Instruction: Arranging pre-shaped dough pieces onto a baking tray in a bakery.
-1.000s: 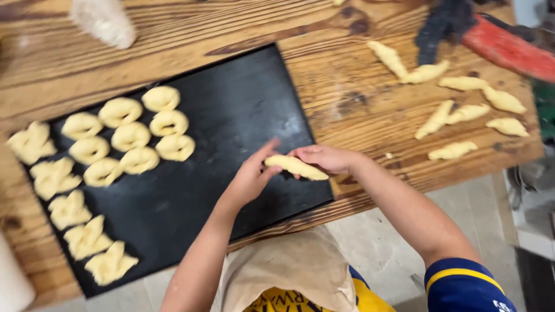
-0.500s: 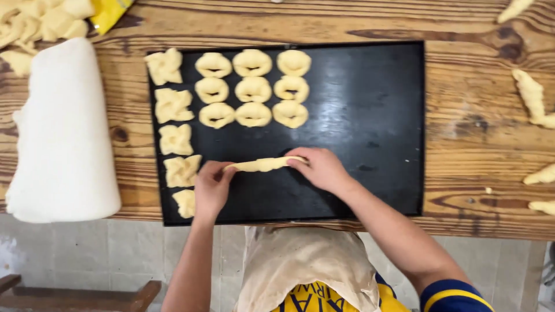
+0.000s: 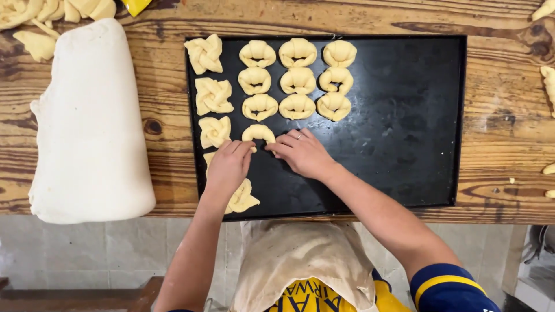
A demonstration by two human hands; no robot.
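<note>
Left hand (image 3: 229, 166) and right hand (image 3: 302, 152), fingers pinching curved dough piece (image 3: 258, 133) on black tray (image 3: 404, 127).

A large folded slab of dough (image 3: 89, 121) lies on the wooden table (image 3: 503, 133) well left of the grip, cut dough scraps (image 3: 40, 17) beyond it, shaped strips (image 3: 548, 81) far right.
</note>
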